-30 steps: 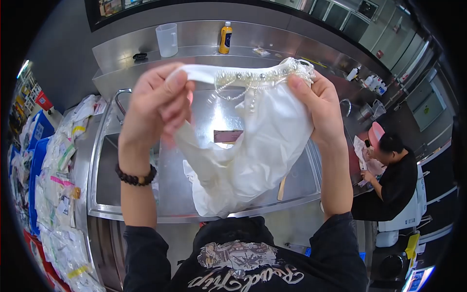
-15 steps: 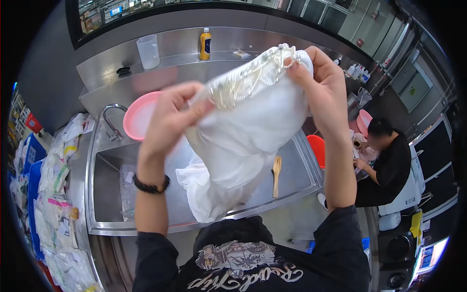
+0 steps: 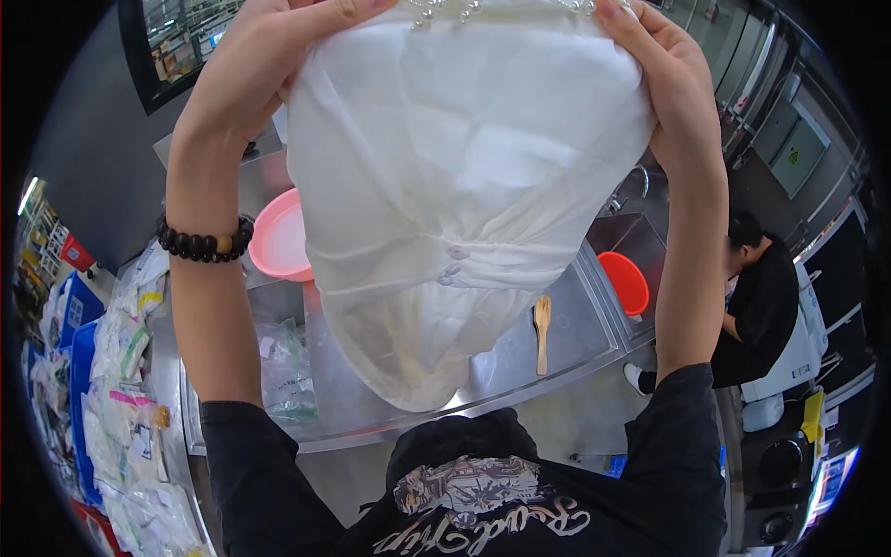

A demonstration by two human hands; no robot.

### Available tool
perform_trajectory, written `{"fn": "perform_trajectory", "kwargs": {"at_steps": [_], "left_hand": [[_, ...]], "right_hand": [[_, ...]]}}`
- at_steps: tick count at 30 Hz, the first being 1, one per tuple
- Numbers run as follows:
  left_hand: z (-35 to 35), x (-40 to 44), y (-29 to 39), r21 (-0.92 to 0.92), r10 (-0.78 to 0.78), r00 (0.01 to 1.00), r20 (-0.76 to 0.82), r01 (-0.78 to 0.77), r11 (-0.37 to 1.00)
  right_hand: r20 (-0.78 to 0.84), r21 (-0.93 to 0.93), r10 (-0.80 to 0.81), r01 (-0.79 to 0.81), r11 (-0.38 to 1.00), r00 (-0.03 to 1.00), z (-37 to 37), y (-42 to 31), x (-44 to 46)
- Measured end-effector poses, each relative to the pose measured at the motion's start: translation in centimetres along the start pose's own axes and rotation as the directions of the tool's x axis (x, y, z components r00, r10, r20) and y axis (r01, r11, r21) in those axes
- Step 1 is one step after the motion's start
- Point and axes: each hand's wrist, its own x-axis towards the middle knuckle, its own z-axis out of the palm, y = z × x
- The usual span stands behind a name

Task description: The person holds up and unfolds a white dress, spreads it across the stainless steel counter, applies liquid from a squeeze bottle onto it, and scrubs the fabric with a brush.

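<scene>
A white satin-like garment (image 3: 464, 139) with pearl trim along its top edge hangs spread out in front of me. Gathered folds and small shiny ornaments sit at its middle, and its lower part looks sheer. My left hand (image 3: 306, 23) grips the upper left edge, partly cut off by the top of the view. At the upper right edge my right hand (image 3: 654, 46) pinches the cloth beside the pearls. Below the garment is the steel sink counter (image 3: 501, 371), where a wooden fork (image 3: 542, 334) lies.
A pink basin (image 3: 281, 237) stands at the left, and a red basin (image 3: 623, 283) at the right by a faucet (image 3: 640, 181). Plastic bags (image 3: 286, 371) lie in the left sink. Bagged items (image 3: 130, 399) line the left side. A person (image 3: 761, 297) sits at the right.
Both hands have risen and moved apart, stretching the garment wide. It now hangs open and flat, closer to the camera, where before it was bunched and tilted.
</scene>
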Motion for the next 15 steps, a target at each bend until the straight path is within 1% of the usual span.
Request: {"fn": "perform_trajectory", "kwargs": {"at_steps": [2,3,7,13,15], "left_hand": [[-0.3,0.4,-0.1,0.027,0.028,1.000,-0.014,-0.027,0.999],[-0.3,0.6,-0.2,0.037,0.040,0.999,-0.018,-0.039,0.999],[-0.3,0.8,-0.8,0.059,0.076,0.996,-0.036,-0.074,0.996],[-0.2,0.4,-1.1,0.044,0.087,0.995,-0.046,-0.085,0.995],[-0.8,0.5,-1.2,0.082,0.047,0.999,-0.027,-0.045,0.996]], "right_hand": [[-0.054,0.023,0.036,-0.035,0.999,0.998,-0.2,-0.5,0.3],[-0.062,0.015,0.021,-0.021,1.000,0.998,-0.2,-0.8,0.4],[-0.026,0.090,0.027,-0.025,0.996,0.999,0.8,-1.3,0.3],[0.023,0.051,0.040,-0.041,0.998,0.999,0.8,-1.7,-0.2],[0.024,0.034,0.047,-0.048,0.998,0.999,0.7,-1.8,-0.2]]}}
